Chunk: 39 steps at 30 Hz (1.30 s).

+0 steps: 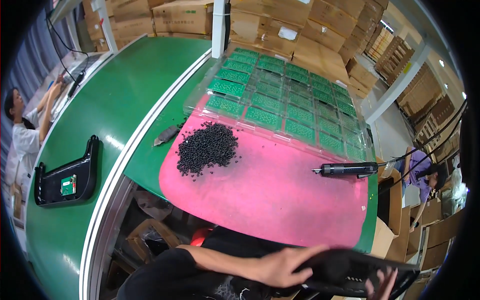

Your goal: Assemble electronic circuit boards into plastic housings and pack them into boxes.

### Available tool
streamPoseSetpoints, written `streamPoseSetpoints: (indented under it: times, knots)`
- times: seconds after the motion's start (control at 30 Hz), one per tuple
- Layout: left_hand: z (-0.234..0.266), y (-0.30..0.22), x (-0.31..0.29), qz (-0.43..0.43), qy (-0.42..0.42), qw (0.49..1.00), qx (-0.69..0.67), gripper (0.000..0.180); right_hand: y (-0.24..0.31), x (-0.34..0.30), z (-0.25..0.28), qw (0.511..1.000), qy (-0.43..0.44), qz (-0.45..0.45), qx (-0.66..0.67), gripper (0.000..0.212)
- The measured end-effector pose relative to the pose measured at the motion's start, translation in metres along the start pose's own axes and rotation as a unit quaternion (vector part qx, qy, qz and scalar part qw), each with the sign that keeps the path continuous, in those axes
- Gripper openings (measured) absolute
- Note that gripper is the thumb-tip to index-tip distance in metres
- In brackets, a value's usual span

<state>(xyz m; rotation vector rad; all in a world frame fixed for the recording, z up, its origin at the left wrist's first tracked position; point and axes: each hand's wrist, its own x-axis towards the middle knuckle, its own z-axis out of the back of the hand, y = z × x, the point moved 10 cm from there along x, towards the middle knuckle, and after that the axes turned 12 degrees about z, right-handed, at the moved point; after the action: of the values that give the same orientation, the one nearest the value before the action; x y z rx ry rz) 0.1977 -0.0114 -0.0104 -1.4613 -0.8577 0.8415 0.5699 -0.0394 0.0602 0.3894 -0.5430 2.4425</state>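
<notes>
Far-left green surface (135, 75): carries a black frame-shaped housing (86, 181) with a small circuit board (69, 185) on it, well apart from both hands; bare green room stretches beyond it.
White rail (126, 152): slants between that surface and the worktop, marking its left edge.
Black pile (207, 149): loose bits on the left of the pink mat (270, 200), too small to make out singly.
Left hand (282, 267): reaches in from the lower edge, fingers spread around the near end of a black panel (340, 267), holding it; motion blur softens the fingertips.
Pink middle: bare mat lies open between the pile, the hands and the clear tray (280, 136) of green boards (263, 116) behind.
Black panel: tilted, just beyond the mat's near edge, between the two hands; blurred, with a row of pale marks.
Black screwdriver (349, 170): lies at the mat's right edge, tip leftward.
Right hand (382, 286): fingers apart, overlapping the panel's right part; palm cut off below, so whether they grip, I cannot tell.
</notes>
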Motion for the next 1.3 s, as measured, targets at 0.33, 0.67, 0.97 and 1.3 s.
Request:
streamPoseSetpoints:
  times: [0.33, 0.67, 0.97, 1.3]
  knots:
    - [0.2, -0.024, -0.078, 0.253, -0.227, 0.877, 0.34, 0.035, 0.162, 0.265, -0.098, 0.916, 0.245, 0.111, 0.299, 0.073]
    - [0.182, -0.106, 0.002, -0.074, -0.281, 0.696, 0.657, 0.031, 0.112, 0.369, -0.146, 0.818, 0.34, 0.137, 0.444, 0.057]
    - [0.189, -0.048, 0.039, -0.128, -0.169, 0.738, 0.641, 0.016, -0.055, 0.494, -0.277, 0.992, 0.092, -0.089, -0.002, 0.049]
    - [0.196, -0.041, 0.04, -0.108, -0.169, 0.742, 0.639, 0.015, -0.041, 0.553, -0.349, 0.97, 0.212, -0.107, 0.043, 0.058]
